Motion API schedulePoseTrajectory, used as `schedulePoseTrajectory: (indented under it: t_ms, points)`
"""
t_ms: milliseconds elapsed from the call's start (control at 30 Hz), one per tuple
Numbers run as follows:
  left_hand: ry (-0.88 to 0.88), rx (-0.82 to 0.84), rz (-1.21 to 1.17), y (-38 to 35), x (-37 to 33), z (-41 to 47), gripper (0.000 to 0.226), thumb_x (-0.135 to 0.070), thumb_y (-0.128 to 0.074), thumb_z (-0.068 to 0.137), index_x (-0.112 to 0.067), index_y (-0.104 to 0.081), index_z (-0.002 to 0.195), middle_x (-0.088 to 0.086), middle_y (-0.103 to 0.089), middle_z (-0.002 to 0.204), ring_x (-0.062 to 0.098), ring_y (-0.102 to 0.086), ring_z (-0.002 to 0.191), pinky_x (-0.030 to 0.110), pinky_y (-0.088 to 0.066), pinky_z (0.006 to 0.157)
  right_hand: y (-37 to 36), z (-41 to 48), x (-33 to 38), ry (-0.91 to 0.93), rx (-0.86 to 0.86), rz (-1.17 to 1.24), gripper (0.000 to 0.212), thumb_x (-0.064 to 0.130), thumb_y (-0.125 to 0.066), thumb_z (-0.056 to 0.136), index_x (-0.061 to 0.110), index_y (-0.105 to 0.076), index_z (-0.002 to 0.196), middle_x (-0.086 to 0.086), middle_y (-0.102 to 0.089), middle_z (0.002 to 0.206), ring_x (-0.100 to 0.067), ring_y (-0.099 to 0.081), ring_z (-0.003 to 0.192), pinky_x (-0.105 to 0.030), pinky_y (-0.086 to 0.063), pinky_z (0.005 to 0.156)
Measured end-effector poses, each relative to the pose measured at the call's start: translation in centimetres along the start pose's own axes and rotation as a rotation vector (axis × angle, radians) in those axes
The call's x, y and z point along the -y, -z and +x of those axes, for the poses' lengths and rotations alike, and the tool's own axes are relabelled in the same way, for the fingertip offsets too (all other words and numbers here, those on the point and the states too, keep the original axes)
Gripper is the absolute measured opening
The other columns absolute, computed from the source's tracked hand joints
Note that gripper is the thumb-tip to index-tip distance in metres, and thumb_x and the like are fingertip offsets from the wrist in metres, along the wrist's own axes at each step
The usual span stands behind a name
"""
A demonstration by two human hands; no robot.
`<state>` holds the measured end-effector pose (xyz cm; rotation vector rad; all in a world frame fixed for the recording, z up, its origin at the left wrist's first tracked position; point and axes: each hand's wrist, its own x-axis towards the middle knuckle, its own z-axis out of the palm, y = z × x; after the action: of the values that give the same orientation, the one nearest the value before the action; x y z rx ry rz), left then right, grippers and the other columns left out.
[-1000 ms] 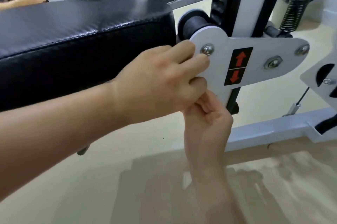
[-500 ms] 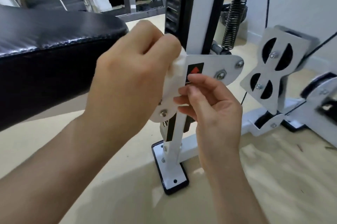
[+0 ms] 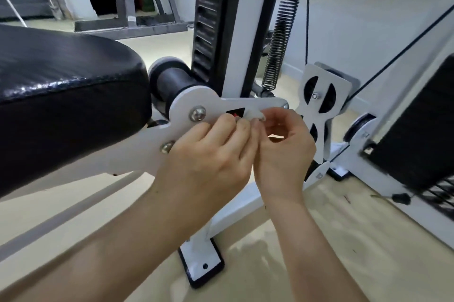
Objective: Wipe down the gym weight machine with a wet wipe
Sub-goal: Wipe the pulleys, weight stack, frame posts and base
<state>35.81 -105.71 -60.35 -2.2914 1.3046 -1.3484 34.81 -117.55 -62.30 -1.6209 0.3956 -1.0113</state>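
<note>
Here, left hand [image 3: 211,154], right hand [image 3: 285,151], seemingly one wipe [image 3: 253,114] between, one bracket [image 3: 186,105].

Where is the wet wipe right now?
In the head view's centre, the wet wipe is pinched between left hand and right hand, against the white bracket plate.

The pale tan floor [image 3: 319,240] carries 1 white foot plate [image 3: 200,261] with a black rim and 1 bolt hole, lying flat, a white base rail [image 3: 235,206] running rightward from it, and, well apart at the rear, a grey metal frame [image 3: 130,27].
</note>
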Motion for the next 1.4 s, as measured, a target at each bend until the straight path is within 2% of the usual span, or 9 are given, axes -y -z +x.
schedulePoseTrajectory:
  t_ms: [300, 533, 633, 700, 767, 867, 1067, 1233, 1400]
  points:
    - [0.168, 0.092, -0.131, 1.7, 1.0, -0.5, 0.047, 0.001, -0.026, 0.101, -0.003, -0.073, 0.106, 0.004, -0.056, 0.062, 0.022, -0.051, 0.054, 0.029, -0.032, 0.046, 0.5, 0.5, 0.3, 0.121, 0.228, -0.004, 0.025, 0.003, -0.069, 0.079, 0.027, -0.063, 0.08, 0.006, -0.063, 0.076, -0.007, -0.058, 0.066, -0.015, -0.045, 0.062]
    - [0.177, -0.025, -0.142, 3.1, 0.5, 1.8, 0.027, 0.013, -0.049, 0.072, -0.012, -0.054, 0.064, 0.006, -0.05, 0.063, 0.022, -0.031, 0.062, 0.03, -0.021, 0.056, 1.8, 4.0, 0.9, 0.123, 0.021, -0.069, 0.02, -0.001, -0.06, 0.082, 0.018, -0.062, 0.085, 0.007, -0.058, 0.076, -0.002, -0.051, 0.057, -0.01, -0.038, 0.055]
    - [0.174, -0.093, -0.109, 2.4, 1.3, 2.4, 0.031, 0.015, -0.043, 0.076, -0.011, -0.049, 0.061, 0.008, -0.045, 0.064, 0.022, -0.026, 0.069, 0.032, -0.022, 0.058, 2.0, 2.5, 1.3, 0.173, -0.077, -0.04, 0.016, 0.004, -0.058, 0.089, 0.019, -0.063, 0.091, 0.004, -0.063, 0.093, -0.009, -0.065, 0.082, -0.013, -0.047, 0.066]
    - [0.188, -0.091, -0.095, 2.2, 2.0, 2.5, 0.029, 0.011, -0.048, 0.082, -0.011, -0.052, 0.065, 0.008, -0.05, 0.067, 0.024, -0.036, 0.065, 0.033, -0.024, 0.059, 1.5, -0.3, 1.1, 0.362, 0.027, -0.109, 0.025, 0.002, -0.056, 0.093, 0.014, -0.065, 0.112, 0.004, -0.063, 0.116, -0.016, -0.061, 0.113, -0.018, -0.047, 0.091]
    - [0.183, -0.091, -0.093, 2.2, 2.3, 2.3, 0.023, 0.006, -0.054, 0.087, -0.01, -0.056, 0.07, 0.009, -0.055, 0.072, 0.027, -0.047, 0.067, 0.034, -0.031, 0.058, 0.5, -2.8, 0.0, 0.536, 0.269, -0.225, 0.049, 0.005, -0.054, 0.097, 0.004, -0.04, 0.143, -0.009, -0.042, 0.149, -0.023, -0.033, 0.144, -0.032, -0.031, 0.116]
    - [0.16, -0.113, -0.125, 2.2, 2.0, 2.2, 0.023, 0.004, -0.05, 0.091, -0.007, -0.059, 0.074, 0.012, -0.061, 0.081, 0.031, -0.054, 0.074, 0.038, -0.036, 0.065, -0.2, -1.1, -2.2, 0.604, 0.35, -0.496, 0.063, 0.024, -0.042, 0.102, 0.005, -0.008, 0.152, -0.013, -0.006, 0.163, -0.026, -0.002, 0.152, -0.041, -0.01, 0.123]
    - [0.067, -0.059, -0.181, 0.1, 0.9, 2.1, 0.032, 0.001, -0.037, 0.095, -0.009, -0.06, 0.076, 0.014, -0.066, 0.097, 0.031, -0.062, 0.089, 0.041, -0.035, 0.076, 1.3, 2.3, -3.4, 0.204, 0.285, -0.133, 0.037, 0.022, -0.044, 0.103, 0.016, -0.047, 0.14, 0.006, -0.047, 0.143, -0.01, -0.044, 0.132, -0.042, -0.036, 0.113]
    - [0.059, -0.074, -0.206, -0.5, 0.8, 2.0, 0.029, 0.003, -0.041, 0.089, -0.01, -0.061, 0.073, 0.014, -0.066, 0.102, 0.034, -0.062, 0.092, 0.041, -0.036, 0.082, 1.6, 3.8, -2.6, 0.046, 0.093, 0.102, 0.022, 0.024, -0.056, 0.1, 0.027, -0.072, 0.086, 0.009, -0.059, 0.068, -0.007, -0.05, 0.07, -0.032, -0.044, 0.069]
    - [0.062, -0.133, -0.205, -0.5, 0.9, 1.3, 0.026, 0.0, -0.049, 0.093, -0.009, -0.065, 0.075, 0.01, -0.069, 0.095, 0.032, -0.065, 0.088, 0.039, -0.043, 0.088, 0.9, 1.8, -1.9, 0.513, 0.001, -0.064, 0.013, 0.003, -0.067, 0.087, 0.007, -0.075, 0.097, 0.004, -0.067, 0.114, -0.015, -0.063, 0.109, -0.039, -0.053, 0.093]
